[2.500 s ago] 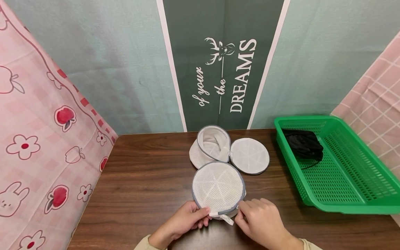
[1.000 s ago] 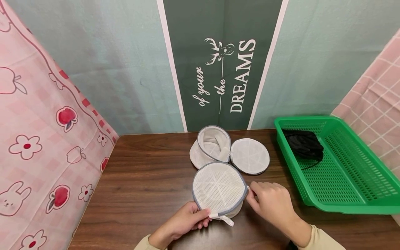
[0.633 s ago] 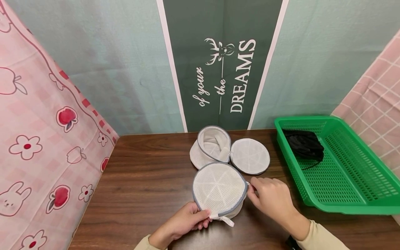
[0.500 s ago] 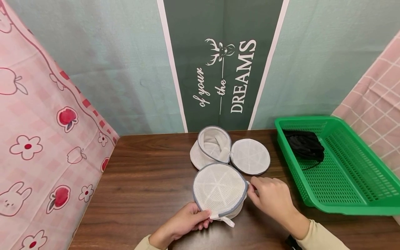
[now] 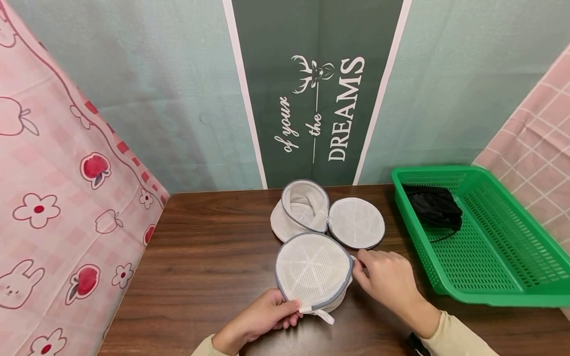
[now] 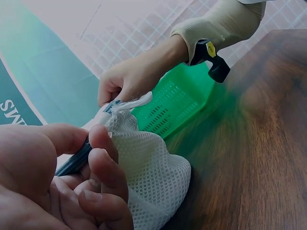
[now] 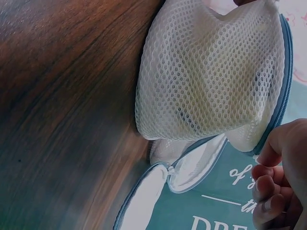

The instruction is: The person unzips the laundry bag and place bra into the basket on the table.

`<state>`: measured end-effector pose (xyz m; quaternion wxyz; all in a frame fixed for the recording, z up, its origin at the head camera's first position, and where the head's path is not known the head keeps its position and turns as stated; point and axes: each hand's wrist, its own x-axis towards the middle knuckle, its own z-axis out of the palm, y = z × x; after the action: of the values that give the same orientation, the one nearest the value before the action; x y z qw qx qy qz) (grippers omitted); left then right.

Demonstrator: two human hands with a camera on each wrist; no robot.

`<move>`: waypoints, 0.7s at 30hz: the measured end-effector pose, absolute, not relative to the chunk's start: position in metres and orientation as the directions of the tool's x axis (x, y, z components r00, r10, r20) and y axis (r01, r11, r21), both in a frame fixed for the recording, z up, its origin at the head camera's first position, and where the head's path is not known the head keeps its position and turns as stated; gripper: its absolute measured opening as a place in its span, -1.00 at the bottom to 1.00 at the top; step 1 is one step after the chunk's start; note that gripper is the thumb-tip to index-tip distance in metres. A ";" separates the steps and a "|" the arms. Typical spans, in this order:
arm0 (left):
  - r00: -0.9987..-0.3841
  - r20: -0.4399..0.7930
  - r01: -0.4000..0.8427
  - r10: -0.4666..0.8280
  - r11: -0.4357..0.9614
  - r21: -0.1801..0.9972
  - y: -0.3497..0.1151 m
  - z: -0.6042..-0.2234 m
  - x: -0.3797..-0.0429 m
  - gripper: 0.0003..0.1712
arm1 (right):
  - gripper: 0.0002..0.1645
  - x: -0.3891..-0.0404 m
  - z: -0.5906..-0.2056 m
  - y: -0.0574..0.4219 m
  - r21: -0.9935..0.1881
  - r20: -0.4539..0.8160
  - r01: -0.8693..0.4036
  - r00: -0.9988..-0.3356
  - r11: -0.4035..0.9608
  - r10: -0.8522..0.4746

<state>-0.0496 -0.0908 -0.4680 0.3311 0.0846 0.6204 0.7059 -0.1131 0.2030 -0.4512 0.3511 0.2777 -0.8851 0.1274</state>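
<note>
A round white mesh laundry bag (image 5: 313, 269) with a grey zipped rim stands on the table near the front, its lid on top. My left hand (image 5: 269, 312) pinches the rim at its front left, thumb above, beside a white fabric loop (image 5: 324, 316). At the rim's right side, my right hand (image 5: 388, 279) pinches the zip pull, which the fingers mostly hide. The right wrist view shows the bag's mesh side (image 7: 206, 76) and the dark zip (image 7: 283, 91) running down to the right fingers. Behind it sits a second mesh bag (image 5: 289, 220), unzipped, its round lid (image 5: 356, 223) folded out right.
A green plastic basket (image 5: 485, 296) stands at the right with a bundled black cloth item (image 5: 432, 207) and a thin cord in it. The wooden table (image 5: 200, 257) meets a printed curtain (image 5: 178, 99) at the back. Pink cloth (image 5: 40, 207) hangs at the left.
My right hand has moved along the rim from its front right to its right side, drawing the zip pull away from me. The left hand has kept its grip in place.
</note>
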 end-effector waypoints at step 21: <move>-0.777 -0.294 -0.370 0.556 -0.026 0.929 -0.093 -0.470 -0.049 -0.50 | -0.82 -0.092 -0.443 0.203 -0.042 0.685 -0.548 -0.624 0.835 -0.375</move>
<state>-0.0487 -0.0932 -0.4695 0.3252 0.0754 0.6175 0.7122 -0.0924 0.2027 -0.4426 0.3478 0.2585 -0.8926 0.1243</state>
